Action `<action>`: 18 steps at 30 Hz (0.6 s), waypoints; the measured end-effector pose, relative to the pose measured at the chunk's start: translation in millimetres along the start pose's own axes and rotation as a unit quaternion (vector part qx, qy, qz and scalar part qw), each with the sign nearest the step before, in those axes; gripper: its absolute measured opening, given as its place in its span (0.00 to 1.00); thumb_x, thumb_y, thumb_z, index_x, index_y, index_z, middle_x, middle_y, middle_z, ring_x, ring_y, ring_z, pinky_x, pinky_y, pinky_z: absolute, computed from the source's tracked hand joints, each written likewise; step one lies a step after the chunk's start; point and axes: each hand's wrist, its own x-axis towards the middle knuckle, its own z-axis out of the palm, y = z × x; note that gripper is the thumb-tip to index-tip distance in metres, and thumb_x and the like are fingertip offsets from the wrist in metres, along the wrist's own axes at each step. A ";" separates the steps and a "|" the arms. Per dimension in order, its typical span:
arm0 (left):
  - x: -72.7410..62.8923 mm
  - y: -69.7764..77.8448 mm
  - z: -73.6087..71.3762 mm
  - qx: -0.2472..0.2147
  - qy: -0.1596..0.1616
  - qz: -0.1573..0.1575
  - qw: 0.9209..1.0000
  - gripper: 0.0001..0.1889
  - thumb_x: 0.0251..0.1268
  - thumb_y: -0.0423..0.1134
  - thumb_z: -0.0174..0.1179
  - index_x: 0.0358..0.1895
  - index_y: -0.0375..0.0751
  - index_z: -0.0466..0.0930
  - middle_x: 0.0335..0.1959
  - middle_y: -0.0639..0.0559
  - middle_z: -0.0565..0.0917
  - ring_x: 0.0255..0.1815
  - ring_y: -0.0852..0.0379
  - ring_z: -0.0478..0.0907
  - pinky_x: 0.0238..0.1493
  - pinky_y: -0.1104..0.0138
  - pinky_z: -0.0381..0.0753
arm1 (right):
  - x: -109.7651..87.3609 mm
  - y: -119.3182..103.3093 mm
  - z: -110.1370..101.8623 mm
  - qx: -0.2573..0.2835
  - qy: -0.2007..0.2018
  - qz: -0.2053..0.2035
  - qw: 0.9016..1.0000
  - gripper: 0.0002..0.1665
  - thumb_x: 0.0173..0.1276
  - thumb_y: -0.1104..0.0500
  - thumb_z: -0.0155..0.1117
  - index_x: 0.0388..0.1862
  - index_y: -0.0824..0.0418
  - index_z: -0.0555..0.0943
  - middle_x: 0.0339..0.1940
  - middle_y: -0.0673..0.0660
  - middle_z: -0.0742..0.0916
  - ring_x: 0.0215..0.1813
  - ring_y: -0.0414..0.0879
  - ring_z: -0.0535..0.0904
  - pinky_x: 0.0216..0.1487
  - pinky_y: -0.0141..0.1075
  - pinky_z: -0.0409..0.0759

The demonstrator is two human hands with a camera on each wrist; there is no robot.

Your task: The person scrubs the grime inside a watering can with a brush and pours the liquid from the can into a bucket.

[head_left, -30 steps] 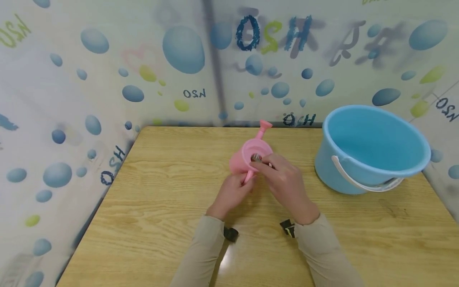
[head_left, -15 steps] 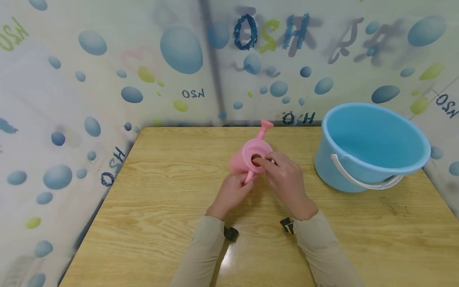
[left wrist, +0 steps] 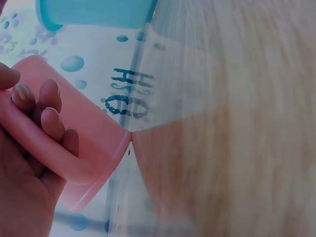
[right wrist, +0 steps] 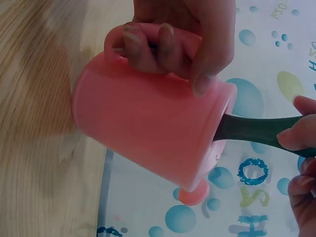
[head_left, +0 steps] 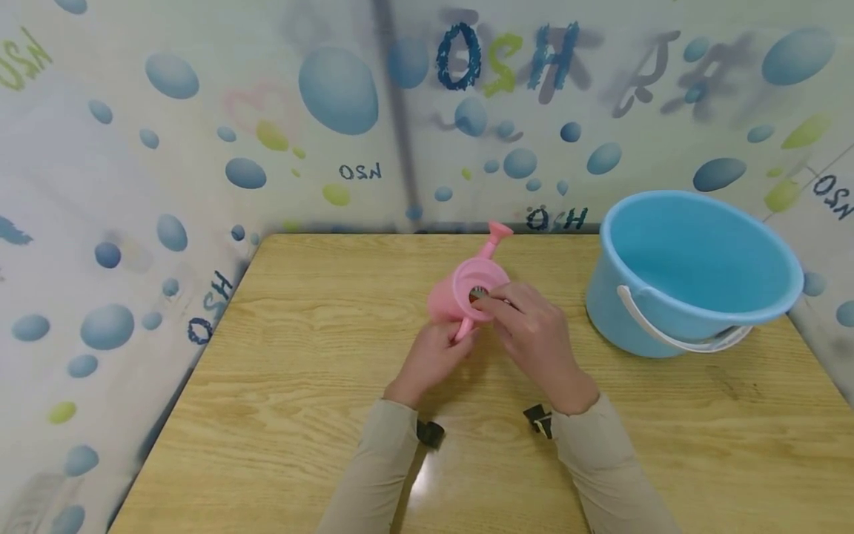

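A pink watering can point(head_left: 443, 300) is tilted over the table, its mouth turned toward the person and its spout pointing away. My left hand point(head_left: 430, 361) grips the can's handle, fingers curled round it in both wrist views. In the left wrist view, the can's bottom edge point(left wrist: 129, 137) touches the tabletop. My right hand point(head_left: 535, 334) pinches the dark green handle of a brush point(right wrist: 256, 129), which reaches into the can's mouth. Pale bristles show faintly inside the opening in the head view; the rest of the brush head is hidden by the can.
A large light blue bucket point(head_left: 610, 315) with a white handle point(head_left: 657, 337) stands on the wooden table point(head_left: 267, 386) to the right. Behind the table and at its sides hangs a patterned sheet point(head_left: 427, 170). Dark wrist straps point(head_left: 430, 434) show by the sleeves.
The right hand has moved the brush slightly in and out of the can's mouth; bristles went from sight and show again. The left hand keeps its grip, and the can has barely shifted.
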 end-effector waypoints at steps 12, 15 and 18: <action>1.4 3.1 -2.4 0.033 -0.003 0.015 0.999 0.17 0.58 0.47 0.53 0.13 0.48 0.65 0.10 0.62 0.65 0.12 0.66 0.61 0.14 0.72 0.61 | -8.1 14.2 14.0 0.006 0.015 0.016 1.000 0.04 0.56 0.65 0.64 0.32 0.61 0.81 0.33 0.55 0.76 0.28 0.44 0.73 0.33 0.36 0.78; 1.4 3.4 -1.8 0.038 -0.001 0.018 0.999 0.17 0.57 0.46 0.54 0.13 0.48 0.64 0.09 0.62 0.64 0.11 0.67 0.60 0.14 0.72 0.60 | -9.5 13.5 17.9 0.004 0.006 0.029 1.000 0.06 0.55 0.64 0.65 0.34 0.61 0.81 0.34 0.55 0.75 0.31 0.44 0.73 0.37 0.36 0.78; 1.2 3.3 -1.2 0.034 0.001 0.015 0.999 0.17 0.56 0.46 0.54 0.13 0.47 0.64 0.09 0.62 0.64 0.11 0.67 0.60 0.13 0.72 0.60 | -9.4 12.3 17.2 0.009 0.006 0.039 0.999 0.07 0.55 0.65 0.65 0.34 0.61 0.80 0.35 0.55 0.76 0.33 0.44 0.74 0.39 0.36 0.77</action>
